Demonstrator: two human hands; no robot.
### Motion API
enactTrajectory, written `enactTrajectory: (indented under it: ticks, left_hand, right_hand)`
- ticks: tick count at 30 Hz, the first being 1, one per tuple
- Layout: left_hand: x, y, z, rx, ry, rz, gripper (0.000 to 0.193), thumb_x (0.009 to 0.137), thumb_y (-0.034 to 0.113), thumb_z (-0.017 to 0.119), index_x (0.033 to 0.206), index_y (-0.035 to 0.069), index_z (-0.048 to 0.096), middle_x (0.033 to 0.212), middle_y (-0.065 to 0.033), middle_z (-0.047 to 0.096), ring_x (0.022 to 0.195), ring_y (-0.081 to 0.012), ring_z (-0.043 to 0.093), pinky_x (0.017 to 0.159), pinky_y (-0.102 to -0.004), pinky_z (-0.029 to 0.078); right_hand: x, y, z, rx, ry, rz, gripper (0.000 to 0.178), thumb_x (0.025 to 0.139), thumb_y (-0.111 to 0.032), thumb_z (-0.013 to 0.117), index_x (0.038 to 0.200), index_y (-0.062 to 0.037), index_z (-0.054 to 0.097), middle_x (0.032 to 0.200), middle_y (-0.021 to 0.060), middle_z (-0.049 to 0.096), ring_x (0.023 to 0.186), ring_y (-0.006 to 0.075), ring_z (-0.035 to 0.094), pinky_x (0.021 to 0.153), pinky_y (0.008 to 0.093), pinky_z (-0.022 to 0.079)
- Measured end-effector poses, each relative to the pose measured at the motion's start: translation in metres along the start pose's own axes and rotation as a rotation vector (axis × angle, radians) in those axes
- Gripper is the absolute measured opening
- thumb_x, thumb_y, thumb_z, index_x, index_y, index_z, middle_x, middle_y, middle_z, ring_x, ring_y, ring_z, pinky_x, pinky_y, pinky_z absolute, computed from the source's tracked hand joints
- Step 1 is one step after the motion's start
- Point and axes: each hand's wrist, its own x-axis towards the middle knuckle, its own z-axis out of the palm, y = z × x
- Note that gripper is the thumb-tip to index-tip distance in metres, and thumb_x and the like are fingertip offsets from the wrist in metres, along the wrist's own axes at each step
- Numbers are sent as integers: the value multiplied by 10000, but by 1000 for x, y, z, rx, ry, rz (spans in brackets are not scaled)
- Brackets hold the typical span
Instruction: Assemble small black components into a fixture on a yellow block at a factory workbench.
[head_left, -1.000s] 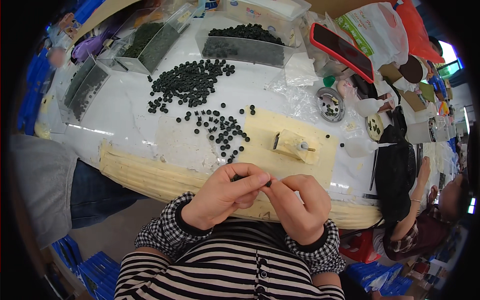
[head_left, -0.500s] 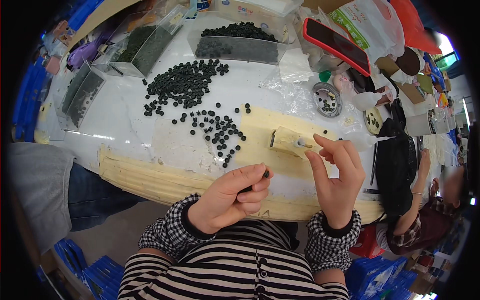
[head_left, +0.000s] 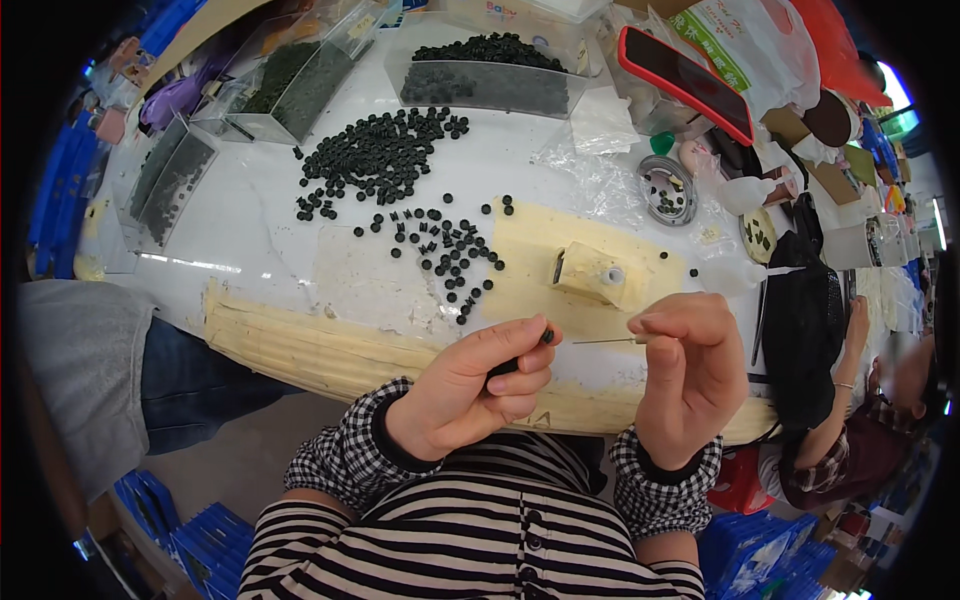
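Note:
My left hand (head_left: 475,378) is closed, pinching a small black grooved wheel-like piece (head_left: 547,337) between thumb and forefinger. Something dark also shows under its curled fingers, too covered to make out. In my right hand (head_left: 697,365) a thin needle tool (head_left: 605,342) is gripped by its short end, its tip pointing left at the black piece, a small gap apart. Beyond the hands stands a yellow-taped block (head_left: 590,277) with a white nozzle (head_left: 612,275) on top. Loose black pieces (head_left: 455,250) lie scattered to its left.
A larger heap of black pieces (head_left: 370,155) lies farther back, before a clear bin (head_left: 490,90) of them. More clear bins (head_left: 290,85) stand left. A red-cased phone (head_left: 685,85), a round metal tin (head_left: 667,190) and a black cloth (head_left: 800,340) are rightward. People sit on both sides.
The needle tool has come out of the nozzle on the taped block, in my right hand, and now points toward my left. My left hand keeps its pinch.

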Motion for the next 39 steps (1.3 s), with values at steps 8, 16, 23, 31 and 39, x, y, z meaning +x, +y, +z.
enactTrajectory:
  ticks: [8,16,23,31,39]
  left_hand:
    - [-1,-1,2,13,47,4,220,990,253,490,976,43,556,763,33,452,544,-9,327,454,-153,264]
    - [0,-1,1,-4,36,7,214,986,250,501,970,45,559,759,35,461,538,-7,326,447,-152,254]
    - [0,0,0,0,20,7,218,985,252,502,979,43,561,762,36,463,536,-8,327,447,-157,251]
    - [0,0,-1,7,30,5,222,985,250,504,1006,36,562,760,39,460,534,-8,325,459,-161,261]
    - [0,0,-2,14,13,8,210,984,245,505,986,40,551,755,36,454,531,-10,324,456,-159,258]
  right_hand:
    - [2,0,14,54,-134,18,90,851,-17,653,884,21,578,812,111,650,682,189,622,612,264,497]
    - [8,-3,14,-84,-209,-116,120,813,11,681,878,25,581,783,117,634,674,211,628,593,272,506]
    - [11,-7,14,-141,-241,-156,128,804,6,689,886,13,591,779,117,631,664,218,634,564,272,506]
    - [12,-7,17,-192,-244,-192,134,797,2,696,892,5,601,772,113,634,666,216,643,548,274,506]
    - [4,-3,13,66,-85,64,76,875,-13,623,891,27,560,800,112,633,689,173,647,625,257,515]
